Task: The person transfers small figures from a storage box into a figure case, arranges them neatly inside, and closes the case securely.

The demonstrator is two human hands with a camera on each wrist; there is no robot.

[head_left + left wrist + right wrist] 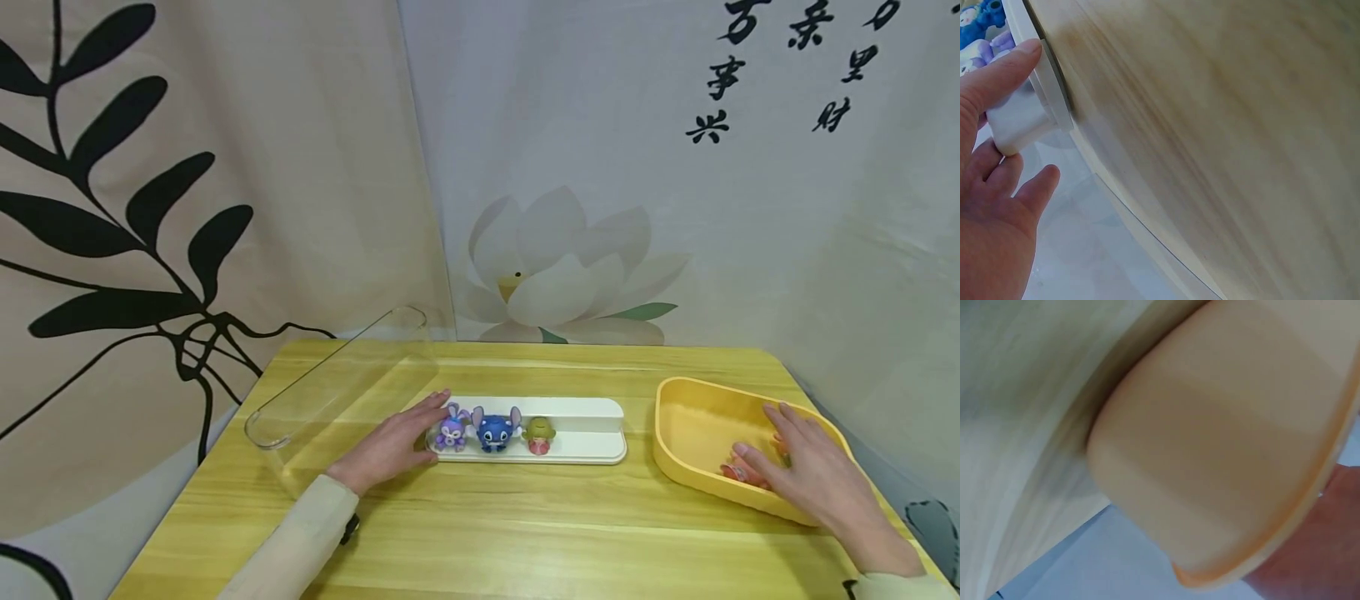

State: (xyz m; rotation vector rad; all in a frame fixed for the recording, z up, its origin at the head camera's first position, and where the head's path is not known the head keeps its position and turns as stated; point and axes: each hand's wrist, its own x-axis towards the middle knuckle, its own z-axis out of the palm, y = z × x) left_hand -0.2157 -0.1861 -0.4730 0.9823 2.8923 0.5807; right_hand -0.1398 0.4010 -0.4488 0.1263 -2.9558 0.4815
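My left hand (390, 447) holds the left end of a white stepped display stand (588, 446), its thumb along the front edge and other fingers behind the end in the left wrist view. On the stand's lower step stand a purple long-eared figurine (452, 431), a blue big-eared figurine (494, 432) and a green-topped, pink-bottomed figurine (538, 435). My right hand (821, 479) reaches into a yellow tray (693, 408), fingers spread over small reddish figurines (738, 472), partly hidden beneath it. The right wrist view shows mostly the tray's outer wall (1191, 456).
A clear plastic cover (330, 396) lies on the left part of the wooden table (525, 533), behind the left forearm. Printed fabric curtains (337, 167) hang behind the table's far edge. The yellow tray sits close to the right edge.
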